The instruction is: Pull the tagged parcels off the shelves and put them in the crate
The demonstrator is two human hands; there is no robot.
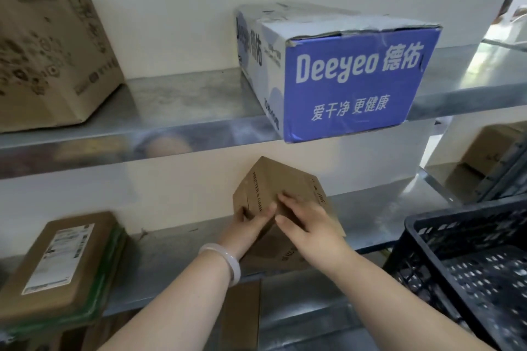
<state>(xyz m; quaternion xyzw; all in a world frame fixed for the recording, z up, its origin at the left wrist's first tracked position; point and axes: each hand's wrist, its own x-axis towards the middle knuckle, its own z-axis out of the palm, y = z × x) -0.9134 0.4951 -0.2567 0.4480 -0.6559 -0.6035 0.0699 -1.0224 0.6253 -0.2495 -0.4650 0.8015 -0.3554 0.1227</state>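
Two metal shelves against a pale wall. At 1 o'clock on the upper one, big blue box reading "Deeyeo 德佑" and "爱干净 更健康", corner overhanging the edge. At 10 o'clock, large brown carton, print blurred. At 4 o'clock, black perforated crate. At 8 o'clock on the lower shelf, flat brown parcel with white shipping label, text unreadable. At centre, small brown parcel, tilted, "PROCTER & GAMBLE" partly legible, gripped from both sides: left hand closed on its 7 o'clock edge, right hand pressed on its front. Pale bangle on left wrist.
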